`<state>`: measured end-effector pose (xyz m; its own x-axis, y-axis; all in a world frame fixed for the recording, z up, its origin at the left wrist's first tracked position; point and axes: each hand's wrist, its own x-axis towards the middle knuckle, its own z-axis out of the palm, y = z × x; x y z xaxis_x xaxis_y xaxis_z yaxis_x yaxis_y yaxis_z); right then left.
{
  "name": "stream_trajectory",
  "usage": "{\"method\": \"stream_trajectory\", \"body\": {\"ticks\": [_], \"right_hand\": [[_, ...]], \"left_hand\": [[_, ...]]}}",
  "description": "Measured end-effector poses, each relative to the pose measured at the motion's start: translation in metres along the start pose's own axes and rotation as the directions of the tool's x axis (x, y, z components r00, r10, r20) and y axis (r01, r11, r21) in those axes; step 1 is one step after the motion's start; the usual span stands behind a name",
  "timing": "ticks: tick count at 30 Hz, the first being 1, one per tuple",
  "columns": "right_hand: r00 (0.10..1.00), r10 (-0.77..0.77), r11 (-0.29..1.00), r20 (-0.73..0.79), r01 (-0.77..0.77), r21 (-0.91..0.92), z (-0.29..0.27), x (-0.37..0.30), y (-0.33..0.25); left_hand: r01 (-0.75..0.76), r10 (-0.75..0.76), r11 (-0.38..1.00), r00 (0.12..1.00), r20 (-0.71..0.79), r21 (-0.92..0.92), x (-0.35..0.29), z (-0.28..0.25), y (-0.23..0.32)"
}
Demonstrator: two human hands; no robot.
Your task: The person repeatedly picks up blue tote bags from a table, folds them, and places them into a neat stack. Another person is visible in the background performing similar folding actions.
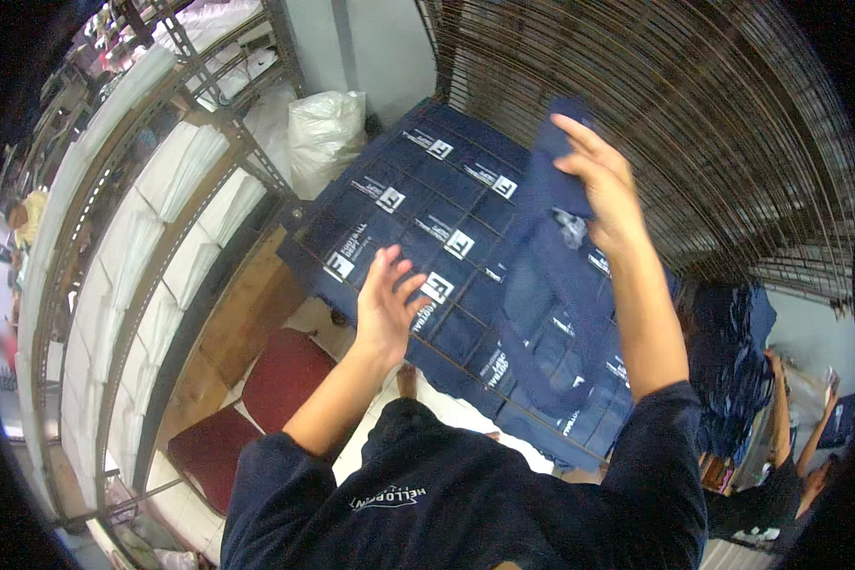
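My right hand [610,185] is raised over the rack and grips a navy fabric piece [532,271], which hangs down in a loose, blurred fold with a small whitish patch near the palm. Beneath it, navy fabric panels [418,209] with white prints lie in rows on a wire rack shelf [465,309]. My left hand [388,304] hovers over the near left edge of these panels, its fingers apart and holding nothing. The hanging piece hides part of the panels on the right.
Raised wire shelves [655,104] lean at the upper right. To the left stands a metal shelving unit [114,218] with white stacks. Dark red chairs [280,380] sit below left, a plastic bag [325,133] behind. At right, another person [765,499] works near hanging dark fabric [731,351].
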<state>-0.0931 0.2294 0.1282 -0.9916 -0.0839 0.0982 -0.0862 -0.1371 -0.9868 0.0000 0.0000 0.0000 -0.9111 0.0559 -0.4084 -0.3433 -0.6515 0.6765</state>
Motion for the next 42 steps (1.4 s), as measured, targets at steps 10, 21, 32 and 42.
{"method": "stream_trajectory", "body": {"ticks": [10,21,32,42], "right_hand": [[0.955,-0.297,0.955,0.001,0.297,0.026,0.129,0.147,0.056],[0.825,0.033,0.958,-0.564,-0.187,-0.218,0.090,0.184,0.383],[0.772,-0.018,0.823,-0.636,-0.349,-0.447,0.057,0.222,0.403],[0.778,-0.038,0.735,-0.627,-0.403,-0.545,0.057,0.229,0.412]], "left_hand": [[0.132,0.052,0.887,0.923,0.380,-0.442,0.086,-0.052,0.056],[0.078,0.005,0.876,0.985,-0.172,0.476,0.245,-0.149,0.090],[-0.044,0.163,0.836,0.972,-0.170,0.547,0.315,-0.154,0.042],[-0.038,0.202,0.793,0.958,-0.204,0.608,0.324,-0.150,0.044]]}}
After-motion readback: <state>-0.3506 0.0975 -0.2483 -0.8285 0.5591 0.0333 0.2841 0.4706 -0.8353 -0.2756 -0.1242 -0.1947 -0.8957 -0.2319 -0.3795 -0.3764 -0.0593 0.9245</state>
